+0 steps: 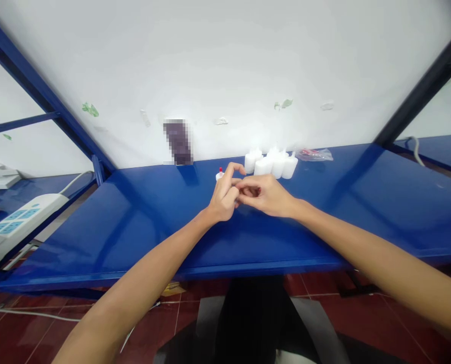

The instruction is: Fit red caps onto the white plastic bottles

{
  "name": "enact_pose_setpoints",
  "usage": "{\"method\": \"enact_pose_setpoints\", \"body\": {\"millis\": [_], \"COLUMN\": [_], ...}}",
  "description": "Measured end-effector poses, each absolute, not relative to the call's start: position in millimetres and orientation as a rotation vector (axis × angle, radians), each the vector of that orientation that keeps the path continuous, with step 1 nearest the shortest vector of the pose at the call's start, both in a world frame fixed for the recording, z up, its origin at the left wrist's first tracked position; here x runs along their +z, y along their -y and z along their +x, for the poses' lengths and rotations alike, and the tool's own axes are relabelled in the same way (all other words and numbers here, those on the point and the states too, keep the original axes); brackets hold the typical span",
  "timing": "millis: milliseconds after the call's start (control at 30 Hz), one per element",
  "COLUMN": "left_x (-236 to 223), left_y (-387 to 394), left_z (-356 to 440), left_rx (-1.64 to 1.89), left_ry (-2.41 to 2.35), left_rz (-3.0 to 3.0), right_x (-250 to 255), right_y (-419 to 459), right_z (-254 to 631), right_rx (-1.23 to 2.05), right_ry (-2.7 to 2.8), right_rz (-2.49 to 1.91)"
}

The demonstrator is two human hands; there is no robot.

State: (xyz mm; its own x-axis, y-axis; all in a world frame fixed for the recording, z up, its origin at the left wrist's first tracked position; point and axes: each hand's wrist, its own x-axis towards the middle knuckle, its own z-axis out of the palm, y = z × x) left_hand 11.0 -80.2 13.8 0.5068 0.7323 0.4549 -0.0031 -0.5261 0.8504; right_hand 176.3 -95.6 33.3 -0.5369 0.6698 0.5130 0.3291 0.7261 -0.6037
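Note:
My left hand (224, 198) and my right hand (269, 196) meet above the blue table (142, 217), fingertips touching. Both are closed in a pinch, the left index finger bent and raised. Whatever lies between the fingers is too small or too hidden to make out. Just behind my left hand stands a small white bottle with a red cap (220, 173), mostly covered by the fingers. Beyond my right hand, several white squeeze bottles with pointed nozzles (273, 166) are grouped together. A clear plastic bag with red pieces (314, 154) lies to their right.
A white wall (225, 76) rises behind the table. A dark blurred-out rectangle (180, 142) stands against it. Blue metal posts (58, 111) frame the left side, and a white power strip (24, 217) is at the far left. The table's front edge (172, 273) runs below my forearms.

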Motion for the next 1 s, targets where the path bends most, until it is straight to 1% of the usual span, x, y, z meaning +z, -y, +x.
{"method": "enact_pose_setpoints", "body": {"millis": [67, 167, 300, 367, 467, 533, 567, 633, 733, 1000], "left_x": [15.6, 24.8, 38.1, 41.0, 40.5, 38.4, 37.2, 34.7, 31.6, 24.5], "left_y": [78.7, 74.6, 69.1, 66.7, 61.3, 55.8, 52.7, 46.5, 39.2, 32.9], "left_z": [8.3, -2.4, -19.3, -24.1, -26.7, -28.2, -29.4, -32.6, -37.5, -38.8], "left_rx": [1.126, 1.135, 0.906, 0.907, 1.196, 1.409, 1.460, 1.460, 1.349, 1.197], "left_ry": [-0.617, -0.704, -0.919, -0.970, -1.115, -1.254, -1.317, -1.426, -1.530, -1.511], "left_rz": [2.000, 2.352, 2.770, 2.829, 2.685, 2.486, 2.399, 2.285, 2.237, 2.343], "right_x": [32.5, 32.0, 33.7, 35.2, 37.5, 38.3, 38.2, 37.2, 34.4, 32.1], "right_y": [94.3, 90.7, 85.9, 84.3, 82.8, 81.9, 81.5, 80.7, 80.1, 78.4], "right_z": [177.1, 181.3, 187.8, 190.1, 192.7, 194.1, 194.7, 195.3, 195.0, 195.3], "right_rx": [0.505, 0.447, 0.362, 0.330, 0.263, 0.136, 0.066, -0.028, -0.049, -0.013], "right_ry": [2.166, 2.059, 1.975, 2.014, 2.124, 2.264, 2.345, 2.484, 2.580, 2.632], "right_rz": [-0.766, -0.843, -0.947, -0.989, -1.105, -1.175, -1.190, -1.195, -1.216, -1.197]}}
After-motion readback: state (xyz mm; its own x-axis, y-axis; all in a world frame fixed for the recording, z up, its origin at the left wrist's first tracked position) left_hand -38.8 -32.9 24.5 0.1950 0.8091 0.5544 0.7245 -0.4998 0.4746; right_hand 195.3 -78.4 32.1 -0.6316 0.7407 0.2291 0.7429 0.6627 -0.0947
